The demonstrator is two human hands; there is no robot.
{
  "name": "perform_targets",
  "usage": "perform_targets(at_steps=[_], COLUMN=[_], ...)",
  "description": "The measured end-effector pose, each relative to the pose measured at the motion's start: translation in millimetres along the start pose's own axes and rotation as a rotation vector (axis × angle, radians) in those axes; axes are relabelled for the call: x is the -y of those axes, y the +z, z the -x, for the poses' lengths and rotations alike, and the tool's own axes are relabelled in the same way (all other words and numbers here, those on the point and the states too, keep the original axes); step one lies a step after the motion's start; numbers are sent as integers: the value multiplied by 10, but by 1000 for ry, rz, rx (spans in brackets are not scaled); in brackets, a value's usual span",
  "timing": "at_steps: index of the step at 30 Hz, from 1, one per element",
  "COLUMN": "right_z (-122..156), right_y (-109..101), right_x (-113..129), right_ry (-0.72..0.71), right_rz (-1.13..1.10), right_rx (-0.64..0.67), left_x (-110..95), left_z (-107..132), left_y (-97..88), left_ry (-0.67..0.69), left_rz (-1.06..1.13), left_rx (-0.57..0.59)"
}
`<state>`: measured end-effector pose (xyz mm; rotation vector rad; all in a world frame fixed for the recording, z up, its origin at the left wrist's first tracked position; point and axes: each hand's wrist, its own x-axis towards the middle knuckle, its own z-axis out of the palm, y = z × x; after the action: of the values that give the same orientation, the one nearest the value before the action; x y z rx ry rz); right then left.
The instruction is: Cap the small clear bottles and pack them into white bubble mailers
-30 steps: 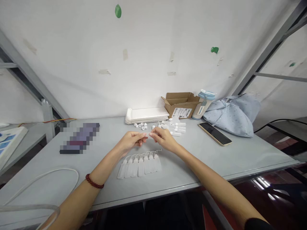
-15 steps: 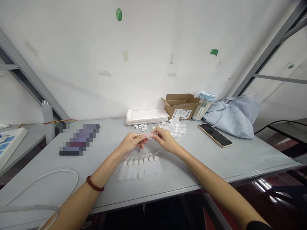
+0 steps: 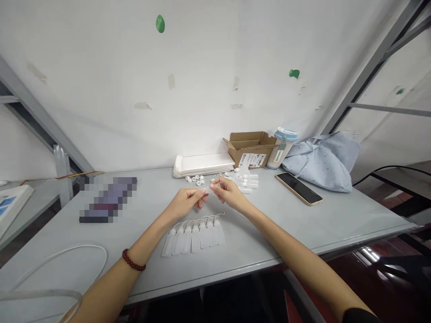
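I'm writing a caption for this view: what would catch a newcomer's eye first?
Probably the left hand and right hand, close together above the table; anything pinched there is too small to make out. Nearer the viewer lies a tidy row of small translucent bottles. Behind, by the wall, stands an open cardboard box.

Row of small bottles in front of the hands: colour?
Translucent white bottles, best seen in the head view.

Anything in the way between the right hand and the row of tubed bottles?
Nothing visible: only tabletop shows between the right hand and the row of bottles. The bottles' own thin bent tubes are on the side facing the hand.
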<state>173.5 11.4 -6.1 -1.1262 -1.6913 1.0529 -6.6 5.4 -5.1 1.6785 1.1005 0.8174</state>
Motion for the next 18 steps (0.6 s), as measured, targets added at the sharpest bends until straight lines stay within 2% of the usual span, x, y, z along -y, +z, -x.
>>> perform_targets(at_steps=[3, 8, 14, 18], right_z=[28, 58, 42, 29], right_y=[-21, -47, -65, -74], right_x=[48, 97, 59, 51], right_ry=[-93, -157, -160, -53], right_rz=[123, 224, 282, 139], right_rx=[5, 76, 76, 139], left_x=[41, 47, 51, 42], left_z=[-21, -8, -5, -4], left_y=[0, -4, -19, 1], left_ry=[-80, -149, -111, -90], left_rz=[149, 259, 272, 242], left_rx=[44, 31, -7, -29])
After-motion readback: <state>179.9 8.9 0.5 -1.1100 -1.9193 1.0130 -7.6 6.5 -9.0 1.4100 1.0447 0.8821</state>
